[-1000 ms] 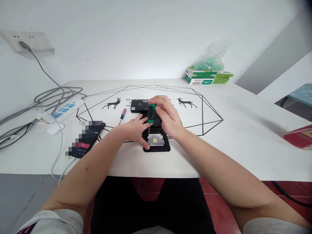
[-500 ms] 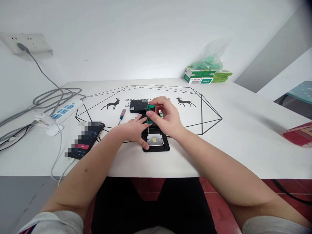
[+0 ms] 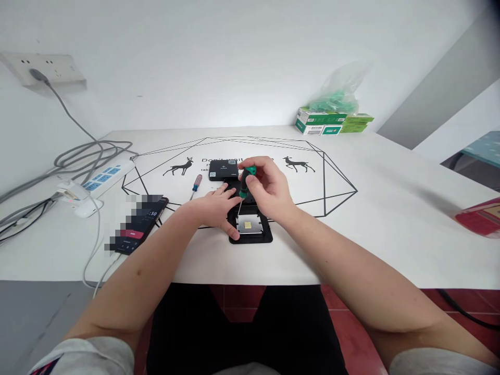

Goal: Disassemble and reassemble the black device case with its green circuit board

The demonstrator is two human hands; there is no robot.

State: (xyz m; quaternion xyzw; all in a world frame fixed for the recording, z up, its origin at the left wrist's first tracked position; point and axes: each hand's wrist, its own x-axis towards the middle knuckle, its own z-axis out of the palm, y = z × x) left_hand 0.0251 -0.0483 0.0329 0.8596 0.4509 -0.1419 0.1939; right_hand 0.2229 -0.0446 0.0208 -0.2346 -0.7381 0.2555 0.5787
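My right hand (image 3: 269, 187) is closed around the green-and-black handle of a screwdriver (image 3: 244, 187). The handle leans to the right, and the thin shaft slants down to the upper left corner of a silver metal plate (image 3: 255, 227) with a yellowish square on it. That plate sits in an open black casing (image 3: 267, 238) on the table. Fingers spread, my left hand (image 3: 216, 208) lies along the casing's left side, its thumb on the lower left corner. Another dark part (image 3: 234, 186) behind the casing is partly hidden by my hands.
A flat black box (image 3: 222, 170) lies behind my hands, a second screwdriver (image 3: 196, 184) left of it. On the left are a phone (image 3: 146, 224), a power strip (image 3: 103, 179) and coiled cables. Green boxes (image 3: 322, 122) with a plastic bag stand by the wall; a red packet (image 3: 480, 216) lies right.
The screwdriver has tipped from nearly upright to leaning right, with my right hand shifting slightly that way. Its tip stays near the plate's corner. My left hand has kept its place.
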